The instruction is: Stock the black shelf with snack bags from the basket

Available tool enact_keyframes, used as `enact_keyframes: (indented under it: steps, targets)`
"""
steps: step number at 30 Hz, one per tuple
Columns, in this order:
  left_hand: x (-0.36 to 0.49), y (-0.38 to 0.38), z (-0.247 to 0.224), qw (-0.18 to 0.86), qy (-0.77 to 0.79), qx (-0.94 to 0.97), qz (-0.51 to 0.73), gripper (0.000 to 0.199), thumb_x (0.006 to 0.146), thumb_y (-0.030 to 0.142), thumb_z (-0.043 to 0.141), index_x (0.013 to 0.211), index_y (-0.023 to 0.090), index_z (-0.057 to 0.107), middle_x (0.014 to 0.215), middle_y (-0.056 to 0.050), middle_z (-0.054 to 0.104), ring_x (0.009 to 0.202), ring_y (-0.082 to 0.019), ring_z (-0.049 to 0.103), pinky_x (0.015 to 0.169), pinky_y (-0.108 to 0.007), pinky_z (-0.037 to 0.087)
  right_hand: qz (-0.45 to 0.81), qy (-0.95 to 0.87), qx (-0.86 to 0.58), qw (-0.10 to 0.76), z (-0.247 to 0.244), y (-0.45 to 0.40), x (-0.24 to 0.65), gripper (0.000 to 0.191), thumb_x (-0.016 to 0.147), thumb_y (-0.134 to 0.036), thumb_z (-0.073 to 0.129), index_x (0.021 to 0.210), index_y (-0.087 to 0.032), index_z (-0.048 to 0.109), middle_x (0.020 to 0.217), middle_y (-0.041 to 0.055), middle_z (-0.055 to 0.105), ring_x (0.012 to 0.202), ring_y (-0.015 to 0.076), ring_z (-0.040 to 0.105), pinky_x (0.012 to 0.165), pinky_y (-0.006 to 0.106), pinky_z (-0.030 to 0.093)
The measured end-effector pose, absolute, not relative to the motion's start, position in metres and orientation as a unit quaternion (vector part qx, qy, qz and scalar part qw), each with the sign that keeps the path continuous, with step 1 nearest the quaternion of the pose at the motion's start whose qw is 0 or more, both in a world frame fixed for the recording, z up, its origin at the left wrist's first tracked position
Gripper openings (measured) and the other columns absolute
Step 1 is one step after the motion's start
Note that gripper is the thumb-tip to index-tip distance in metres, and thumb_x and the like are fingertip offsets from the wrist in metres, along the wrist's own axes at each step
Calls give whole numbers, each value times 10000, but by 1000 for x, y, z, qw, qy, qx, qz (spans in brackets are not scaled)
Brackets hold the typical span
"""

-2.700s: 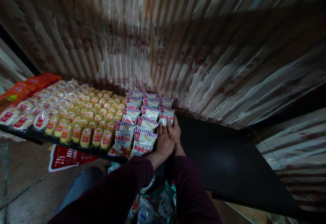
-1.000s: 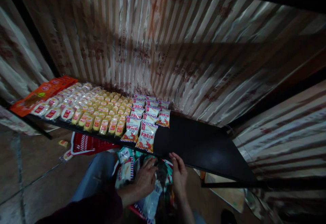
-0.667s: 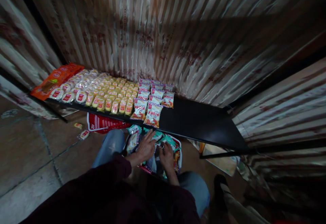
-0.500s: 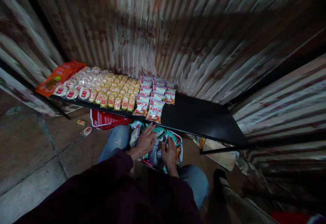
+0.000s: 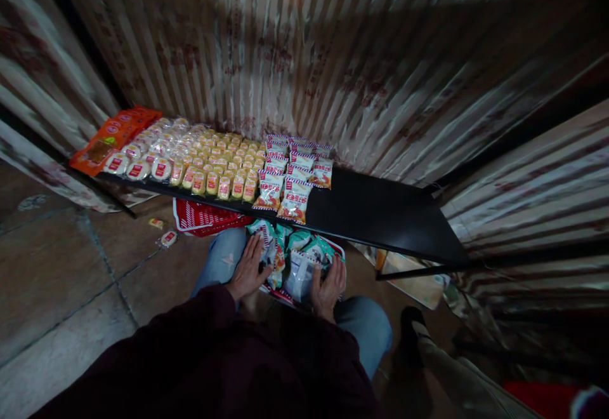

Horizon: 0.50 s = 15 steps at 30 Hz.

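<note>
Snack packets (image 5: 299,274) in the basket (image 5: 344,274), both hands spread over them.
The basket sits between the knees, at the shelf's (image 5: 385,219) near edge; the left hand (image 5: 247,272) and right hand (image 5: 328,287) rest at its left and right, fingers extended, clenching nothing. This looks like sorting; lifting a packet would call for fingers closing around it. Similar packets (image 5: 295,200) stand left of the shelf's bare stretch.
</note>
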State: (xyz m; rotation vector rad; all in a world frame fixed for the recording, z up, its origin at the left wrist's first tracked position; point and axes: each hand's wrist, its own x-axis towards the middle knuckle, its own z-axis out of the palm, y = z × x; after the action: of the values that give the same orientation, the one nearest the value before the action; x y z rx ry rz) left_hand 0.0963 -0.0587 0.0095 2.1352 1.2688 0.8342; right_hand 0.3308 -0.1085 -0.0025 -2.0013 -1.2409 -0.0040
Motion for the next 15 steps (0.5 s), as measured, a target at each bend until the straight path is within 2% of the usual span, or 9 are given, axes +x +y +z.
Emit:
enact_keyframes:
  steps: [3, 7, 11, 15]
  targets:
    - [104, -59, -9, 279, 443, 809, 267, 725, 886, 412, 473, 1484, 116, 189, 1572, -186, 138, 1464, -304, 84, 1157, -532, 222, 6, -357, -851, 385, -1, -110, 344, 668, 879, -496, 259, 1337, -50, 452, 1384, 243, 457, 1316, 343, 374, 1046, 519, 308]
    - [114, -66, -18, 270, 459, 808, 251, 669, 904, 373, 431, 1495, 168, 194, 1585, -145, 120, 1464, -310, 76, 1145, -549, 209, 135, -321, -887, 302, -4, -113, 354, 636, 843, -491, 316, 1334, -119, 472, 1225, 175, 601, 1140, 322, 546, 931, 435, 415]
    - [115, -69, -27, 259, 481, 790, 278, 693, 907, 346, 424, 1507, 158, 133, 1581, -137, 145, 1466, -275, 86, 1161, -506, 198, 146, -332, -893, 266, -3, -114, 350, 652, 843, -503, 342, 1384, -151, 431, 1235, 159, 608, 1116, 317, 572, 908, 412, 430]
    - [113, -68, -39, 259, 532, 755, 283, 653, 891, 359, 470, 1480, 185, 247, 1587, -125, 109, 1463, -306, 71, 1156, -521, 192, 143, -333, -891, 275, -4, -111, 347, 651, 837, -498, 341, 1353, -124, 472, 1212, 173, 621, 1108, 316, 579, 922, 410, 427]
